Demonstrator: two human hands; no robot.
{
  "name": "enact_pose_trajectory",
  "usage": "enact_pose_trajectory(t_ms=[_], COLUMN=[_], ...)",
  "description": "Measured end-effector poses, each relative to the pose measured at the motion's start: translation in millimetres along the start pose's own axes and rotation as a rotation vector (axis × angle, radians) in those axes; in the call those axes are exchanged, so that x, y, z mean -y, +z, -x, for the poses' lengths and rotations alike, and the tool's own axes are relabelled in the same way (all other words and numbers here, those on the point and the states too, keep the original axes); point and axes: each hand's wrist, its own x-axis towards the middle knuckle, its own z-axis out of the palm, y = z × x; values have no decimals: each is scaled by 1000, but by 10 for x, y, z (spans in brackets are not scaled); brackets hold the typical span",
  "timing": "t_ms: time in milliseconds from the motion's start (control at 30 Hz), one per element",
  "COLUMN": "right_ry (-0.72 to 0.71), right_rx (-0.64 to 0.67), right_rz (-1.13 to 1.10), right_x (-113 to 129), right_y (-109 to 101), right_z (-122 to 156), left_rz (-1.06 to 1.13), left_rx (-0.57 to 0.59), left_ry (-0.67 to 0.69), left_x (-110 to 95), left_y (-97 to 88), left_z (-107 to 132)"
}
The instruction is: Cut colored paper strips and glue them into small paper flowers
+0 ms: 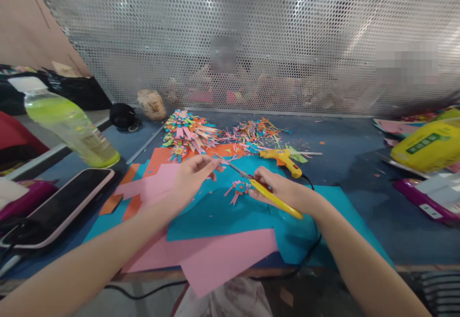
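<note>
Yellow-handled scissors [275, 198] are in my right hand [278, 187], its fingers through and around the handles. Their blades point up and left toward my left hand [199, 170]. That hand is closed in a pinch by the blade tips; what lies between its fingertips is too small to make out. Just below the blades, a paper rosette [240, 187] with pink tails and a blue middle rests on blue paper sheets [219, 216]. Behind my left hand rises a pile of finished-looking paper rosettes [187, 132] in mixed colours.
A yellow glue gun [283, 158] lies beyond my right hand, near shredded paper scraps [257, 132]. Pink sheets [230, 254] overhang the front edge. Left are a phone [61, 206] and a green drink bottle [72, 125]; right, a yellow packet [427, 144]. A perforated metal screen [269, 34] stands behind.
</note>
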Motion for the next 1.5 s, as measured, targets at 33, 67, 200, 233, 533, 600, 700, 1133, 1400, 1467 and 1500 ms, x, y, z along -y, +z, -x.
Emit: enact_pose_trajectory(t_ms=[33,67,200,233,533,600,700,1133,1400,1467,1500], right_ry=[1,2,2,1,0,-1,-9,69,210,247,265], right_rx=[-4,-7,-12,-10,5,6,8,-75,-252,-287,-301], right_rz=[1,3,9,9,37,40,37,74,281,329,343], right_x=[-3,-3,5,8,42,55,74,-80,-174,-214,-234], right_y=[1,2,-2,-4,-19,-19,-17,-50,25,38,41], right_z=[-1,-2,-6,-6,-6,-6,-5,-40,-169,-203,-218], left_rz=[-11,-23,-60,-64,-88,-101,-95,151,-98,-145,-145], left_rx=[9,14,18,21,54,56,55,34,73,93,108], left_ry=[5,11,27,28,46,45,43,73,178,179,170], left_x=[-7,-12,-12,-7,-2,-8,-4,28,43,62,71], left_y=[3,4,1,0,9,9,8,-60,-153,-160,-157], left_z=[3,6,10,9,9,15,19,-17,-72,-84,-86])
